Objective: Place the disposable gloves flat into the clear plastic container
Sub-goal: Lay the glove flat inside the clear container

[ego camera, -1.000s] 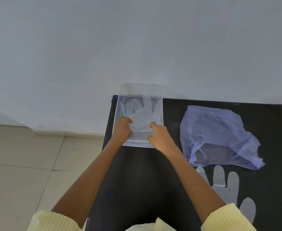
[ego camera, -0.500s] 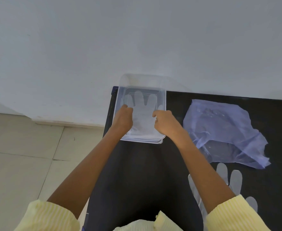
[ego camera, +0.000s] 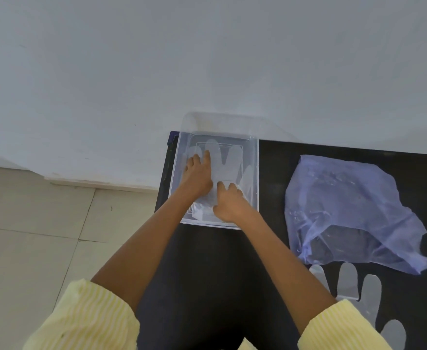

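A clear plastic container (ego camera: 256,157) stands at the back left corner of the black table. A translucent disposable glove (ego camera: 229,160) lies flat inside it, fingers pointing to the wall. My left hand (ego camera: 197,174) rests palm down on the glove's left side, fingers stretched forward. My right hand (ego camera: 230,200) presses on the glove's cuff end near the container's front wall, fingers curled down. More flat gloves (ego camera: 366,294) lie at the table's front right, partly hidden by my right sleeve.
A crumpled bluish plastic bag (ego camera: 346,208) lies on the black table (ego camera: 207,261) right of the container. A white wall rises just behind the container. Beige floor tiles (ego camera: 30,236) show beyond the table's left edge.
Both hands have moved further into the container. The left hand has slid forward over the glove, and the right hand has moved left towards the middle. The glove now lies flatter.
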